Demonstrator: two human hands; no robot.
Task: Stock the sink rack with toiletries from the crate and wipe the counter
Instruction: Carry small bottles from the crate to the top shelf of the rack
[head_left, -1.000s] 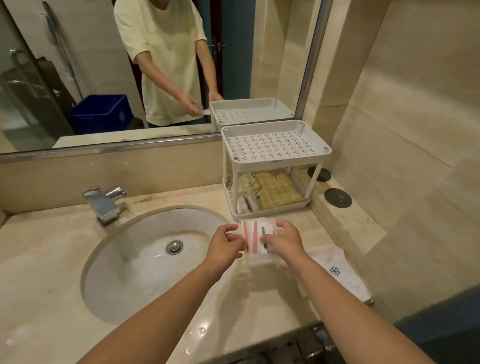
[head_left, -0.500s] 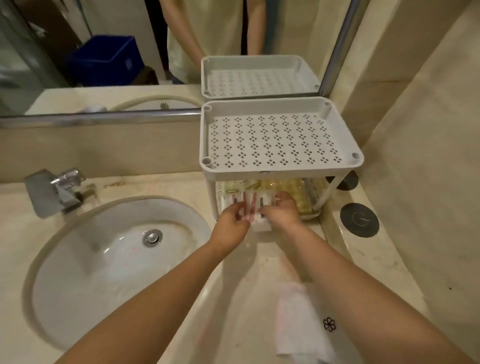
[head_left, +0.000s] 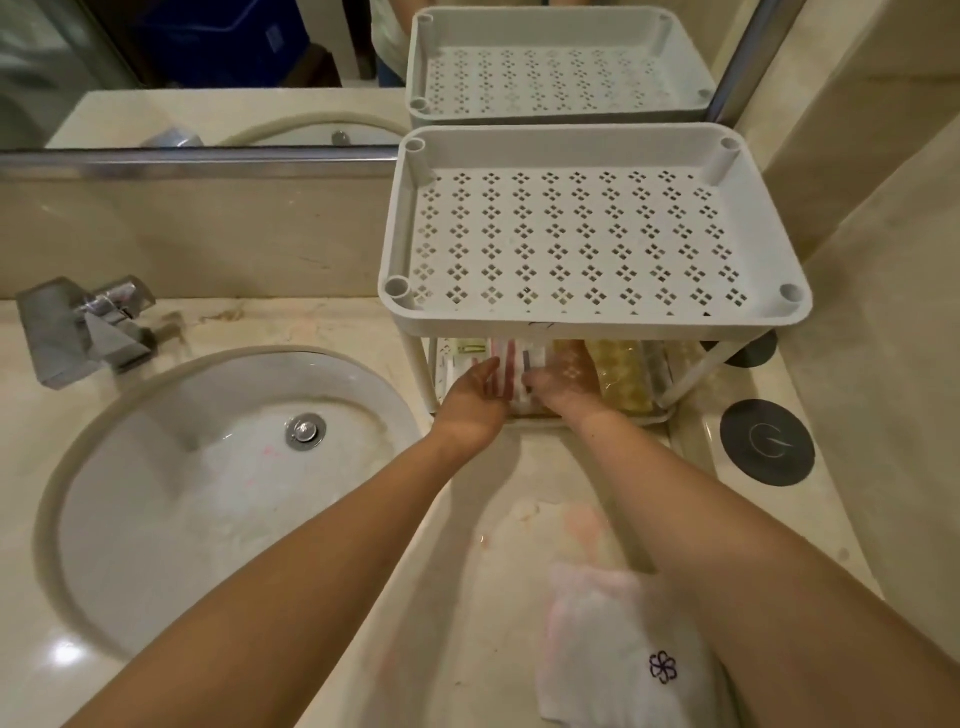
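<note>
A white two-tier perforated rack (head_left: 592, 322) stands on the beige counter (head_left: 483, 519) right of the sink. Its top shelf is bare. My left hand (head_left: 475, 392) and my right hand (head_left: 563, 382) reach under that shelf into the lower tier, both holding a clear packet of toothbrushes (head_left: 514, 371) with a pink and a dark handle. Yellow wrapped toiletries (head_left: 621, 376) lie in the lower tier just right of my right hand. A small pale packet (head_left: 467, 347) sits at the tier's back left. A white cloth (head_left: 618, 649) with a dark flower mark lies on the counter under my right forearm.
The oval basin (head_left: 208, 493) and chrome tap (head_left: 83, 332) fill the left. Two dark round discs (head_left: 766, 441) sit on the ledge right of the rack, against the tiled wall. A mirror (head_left: 208, 67) behind reflects the rack and a blue crate.
My head has moved closer and lower over the rack. Both hands carried the toothbrush packet forward from above the counter into the rack's lower tier.
</note>
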